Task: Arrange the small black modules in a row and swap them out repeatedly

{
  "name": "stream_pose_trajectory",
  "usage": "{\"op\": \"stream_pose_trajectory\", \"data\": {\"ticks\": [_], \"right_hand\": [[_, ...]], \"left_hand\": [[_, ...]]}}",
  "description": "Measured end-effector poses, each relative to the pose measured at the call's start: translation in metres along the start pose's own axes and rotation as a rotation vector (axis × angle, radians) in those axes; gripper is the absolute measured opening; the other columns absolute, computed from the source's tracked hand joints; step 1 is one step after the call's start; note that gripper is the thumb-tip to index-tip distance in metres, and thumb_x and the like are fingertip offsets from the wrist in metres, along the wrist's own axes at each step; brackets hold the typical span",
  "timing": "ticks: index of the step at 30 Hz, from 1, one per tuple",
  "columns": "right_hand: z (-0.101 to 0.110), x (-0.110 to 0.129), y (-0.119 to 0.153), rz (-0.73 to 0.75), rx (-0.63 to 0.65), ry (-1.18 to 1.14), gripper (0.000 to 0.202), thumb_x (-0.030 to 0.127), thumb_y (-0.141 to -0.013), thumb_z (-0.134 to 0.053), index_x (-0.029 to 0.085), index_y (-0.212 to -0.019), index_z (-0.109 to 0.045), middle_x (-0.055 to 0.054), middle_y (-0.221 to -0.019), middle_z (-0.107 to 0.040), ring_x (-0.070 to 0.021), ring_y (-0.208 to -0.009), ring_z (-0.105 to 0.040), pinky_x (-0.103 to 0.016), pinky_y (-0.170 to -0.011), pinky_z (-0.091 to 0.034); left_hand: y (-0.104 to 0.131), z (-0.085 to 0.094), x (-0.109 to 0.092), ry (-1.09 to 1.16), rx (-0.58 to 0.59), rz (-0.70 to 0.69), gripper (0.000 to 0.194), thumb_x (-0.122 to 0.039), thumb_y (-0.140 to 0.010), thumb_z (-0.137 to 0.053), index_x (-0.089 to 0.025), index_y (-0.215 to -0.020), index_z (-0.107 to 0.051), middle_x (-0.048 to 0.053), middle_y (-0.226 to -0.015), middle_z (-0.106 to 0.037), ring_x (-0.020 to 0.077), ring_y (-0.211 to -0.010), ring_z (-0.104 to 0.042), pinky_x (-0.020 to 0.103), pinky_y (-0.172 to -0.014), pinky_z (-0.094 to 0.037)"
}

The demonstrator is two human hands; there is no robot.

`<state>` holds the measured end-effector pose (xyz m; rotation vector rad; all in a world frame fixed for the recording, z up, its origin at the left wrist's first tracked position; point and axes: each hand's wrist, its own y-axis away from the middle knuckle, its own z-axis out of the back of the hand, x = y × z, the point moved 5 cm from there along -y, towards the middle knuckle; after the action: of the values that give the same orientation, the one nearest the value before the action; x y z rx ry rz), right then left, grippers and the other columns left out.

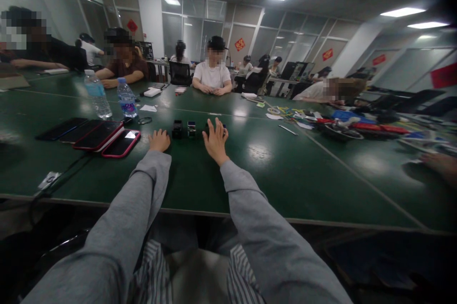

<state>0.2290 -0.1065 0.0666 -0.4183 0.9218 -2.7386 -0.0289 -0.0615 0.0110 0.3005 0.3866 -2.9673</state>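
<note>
My left hand (159, 140) rests on the green table with its fingers loosely bent and apart, holding nothing that I can see. Just right of it stands a small dark block-shaped object (177, 129). Beside that is a second small block with a shiny, silvery face (192, 128); their exact kind is too small to tell. My right hand (215, 139) is spread palm down, fingers apart. Another small dark object (224, 127) shows partly from behind its fingers, mostly hidden; whether the hand touches it is unclear.
Two water bottles (97, 94) and several phones (121, 144) lie left on the table (200, 185). A cable (67, 170) runs over the front edge. Tangled wires and coloured parts (342, 125) spread to the right, with a pen (287, 130). A person (212, 75) sits opposite.
</note>
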Motion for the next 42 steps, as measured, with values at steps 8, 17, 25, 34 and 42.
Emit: {"op": "stream_pose_trajectory", "data": {"ticks": [8,17,25,34,42], "right_hand": [[-0.010,-0.085,0.004,-0.179,0.011,0.027,0.062,0.047,-0.100,-0.030,0.023,-0.156,-0.017,-0.016,-0.159,-0.018,-0.0293,-0.143,-0.023,-0.054,-0.111,-0.025],[-0.029,-0.086,0.005,-0.106,0.206,-0.022,0.048,0.037,-0.101,-0.031,0.023,-0.147,-0.040,-0.012,-0.148,-0.043,-0.0242,-0.136,-0.038,-0.046,-0.108,-0.034],[-0.005,-0.029,0.004,0.140,0.114,0.054,0.052,0.031,-0.101,-0.031,0.023,-0.152,-0.032,-0.007,-0.162,-0.018,-0.0226,-0.149,-0.014,-0.046,-0.119,-0.015],[-0.039,0.030,0.006,0.368,0.315,-0.071,0.057,0.038,-0.101,-0.033,0.016,-0.153,-0.028,-0.007,-0.159,-0.027,-0.0151,-0.146,-0.025,-0.036,-0.122,-0.014],[-0.036,0.028,0.007,0.339,0.288,-0.031,0.057,0.042,-0.100,-0.035,0.020,-0.153,-0.029,-0.005,-0.159,-0.026,-0.0178,-0.148,-0.019,-0.038,-0.123,-0.012]], "left_hand": [[-0.003,-0.004,0.002,-0.010,0.011,0.006,0.048,-0.033,-0.096,-0.027,-0.020,-0.135,-0.052,0.015,-0.151,-0.041,0.0349,-0.141,-0.034,0.062,-0.110,-0.027],[-0.007,-0.010,0.006,-0.011,-0.014,-0.004,0.050,-0.035,-0.097,-0.025,-0.020,-0.137,-0.051,0.014,-0.152,-0.041,0.0362,-0.141,-0.032,0.062,-0.111,-0.026],[-0.004,-0.005,0.003,0.000,0.000,0.003,0.050,-0.033,-0.096,-0.025,-0.019,-0.137,-0.051,0.015,-0.153,-0.039,0.0362,-0.141,-0.032,0.063,-0.110,-0.026],[-0.004,-0.004,0.002,-0.004,-0.001,-0.002,0.051,-0.033,-0.096,-0.026,-0.017,-0.138,-0.050,0.016,-0.151,-0.041,0.0374,-0.140,-0.033,0.064,-0.109,-0.028],[-0.004,-0.005,0.002,-0.011,0.005,0.005,0.049,-0.033,-0.096,-0.025,-0.020,-0.137,-0.050,0.015,-0.152,-0.040,0.0365,-0.141,-0.033,0.063,-0.110,-0.027]]}}
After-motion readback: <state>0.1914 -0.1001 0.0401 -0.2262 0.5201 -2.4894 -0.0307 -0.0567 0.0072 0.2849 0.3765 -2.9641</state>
